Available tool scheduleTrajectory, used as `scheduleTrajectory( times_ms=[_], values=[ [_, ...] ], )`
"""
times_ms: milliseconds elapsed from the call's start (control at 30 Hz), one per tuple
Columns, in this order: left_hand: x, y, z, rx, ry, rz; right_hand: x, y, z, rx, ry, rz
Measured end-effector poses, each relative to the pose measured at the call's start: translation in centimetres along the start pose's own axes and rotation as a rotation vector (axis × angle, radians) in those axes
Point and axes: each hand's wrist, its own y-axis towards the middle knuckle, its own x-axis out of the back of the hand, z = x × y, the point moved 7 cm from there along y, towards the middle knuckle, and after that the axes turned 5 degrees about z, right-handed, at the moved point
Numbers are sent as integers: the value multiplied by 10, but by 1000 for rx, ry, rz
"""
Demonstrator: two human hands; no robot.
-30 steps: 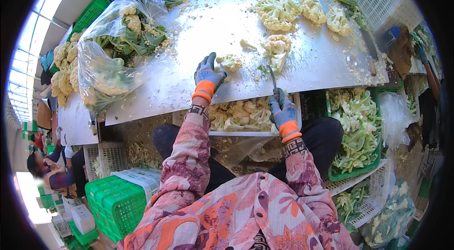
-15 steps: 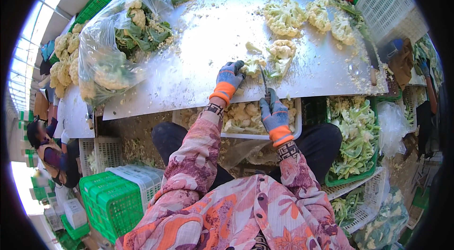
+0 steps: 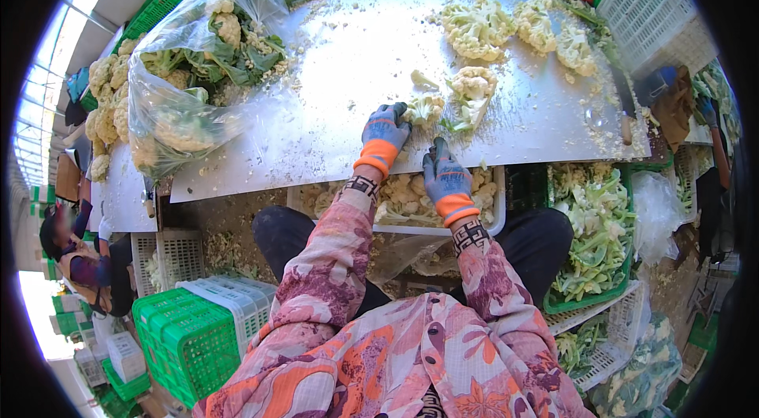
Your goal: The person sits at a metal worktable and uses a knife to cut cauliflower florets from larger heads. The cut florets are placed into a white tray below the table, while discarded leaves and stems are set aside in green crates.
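Left hand [image 3: 387, 129]: grasping the small floret [image 3: 427, 111] from its left.
Right hand [image 3: 447, 173]: at the tabletop [image 3: 316, 141] edge; its grip I cannot tell.
Small floret: on the tabletop, probably best steadied flat, grip tucked back.

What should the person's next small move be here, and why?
Probably bring the right hand up to the small cauliflower piece: the left hand seems to hold it, while the other sits just short, at the near edge of the table.
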Motion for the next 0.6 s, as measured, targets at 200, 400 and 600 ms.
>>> scheduleTrajectory(
  times_ms=[200,400,600],
  values=[
    [-2,-2,-3,53,2,6,4,27,9,-151,-16,216],
    [-4,1,-2,128,-33,33,9,43,6,-173,5,269],
    [0,-13,26,145,-170,-2,2,-22,-23,-58,166,188]
  ],
)
